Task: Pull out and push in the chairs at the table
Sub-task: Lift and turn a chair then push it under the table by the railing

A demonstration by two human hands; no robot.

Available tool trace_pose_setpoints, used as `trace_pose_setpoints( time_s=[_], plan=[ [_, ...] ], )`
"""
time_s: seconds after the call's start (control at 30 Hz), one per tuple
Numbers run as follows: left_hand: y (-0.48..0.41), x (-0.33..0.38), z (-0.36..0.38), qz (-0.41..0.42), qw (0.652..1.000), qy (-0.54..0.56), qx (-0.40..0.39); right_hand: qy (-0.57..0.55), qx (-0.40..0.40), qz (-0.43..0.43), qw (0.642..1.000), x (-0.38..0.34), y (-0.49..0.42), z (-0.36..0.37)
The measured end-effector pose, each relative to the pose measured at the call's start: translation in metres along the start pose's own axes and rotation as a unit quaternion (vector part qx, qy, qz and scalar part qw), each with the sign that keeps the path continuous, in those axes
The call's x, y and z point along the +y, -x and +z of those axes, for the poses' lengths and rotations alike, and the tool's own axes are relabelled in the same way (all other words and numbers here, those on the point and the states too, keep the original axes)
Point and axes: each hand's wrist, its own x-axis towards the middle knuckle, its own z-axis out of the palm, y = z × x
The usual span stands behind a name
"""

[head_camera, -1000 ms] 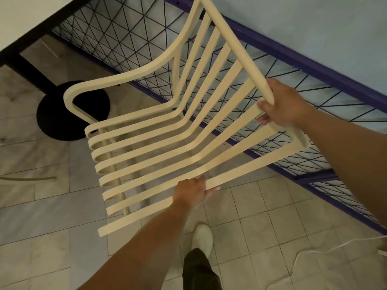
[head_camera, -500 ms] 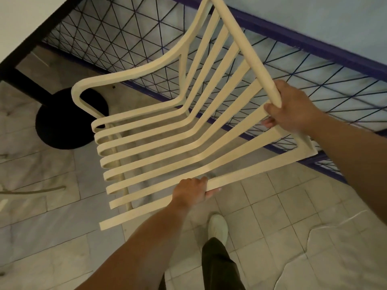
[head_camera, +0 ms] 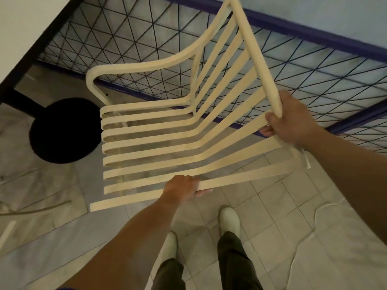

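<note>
A cream slatted chair (head_camera: 167, 141) with curved armrests fills the middle of the head view, its seat pointing left toward the table. My left hand (head_camera: 182, 188) grips the nearest slat at the seat's side. My right hand (head_camera: 293, 120) grips the top rail of the backrest at its near end. The white table top (head_camera: 25, 24) with a dark edge sits at the upper left. Its black post and round black base (head_camera: 62, 130) stand on the floor just left of the chair's front edge.
A purple-framed wire mesh fence (head_camera: 272, 65) runs diagonally behind the chair, close to its far armrest. My two white shoes (head_camera: 229, 219) stand on grey floor tiles below the chair. A thin cable (head_camera: 314, 216) lies on the tiles at right.
The chair has slid to the right and nearer to me, away from the table base. Both hands kept their grips. A second foot has come into view.
</note>
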Motion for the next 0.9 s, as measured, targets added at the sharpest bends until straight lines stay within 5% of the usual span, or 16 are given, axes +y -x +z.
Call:
trace_pose_setpoints(
  time_s=[0.37,0.63,0.9],
  plan=[
    [0.009,-0.009,-0.010,0.023,1.000,0.013,-0.015,0.008,0.014,0.022,1.000,-0.001,0.007,0.008],
    [0.036,-0.009,-0.029,-0.039,0.977,0.184,-0.104,0.141,-0.035,0.005,0.989,-0.012,0.017,-0.003],
    [0.083,-0.006,-0.122,-0.050,0.977,0.115,-0.170,0.229,-0.109,-0.040,0.967,-0.045,0.059,-0.045]
  ],
)
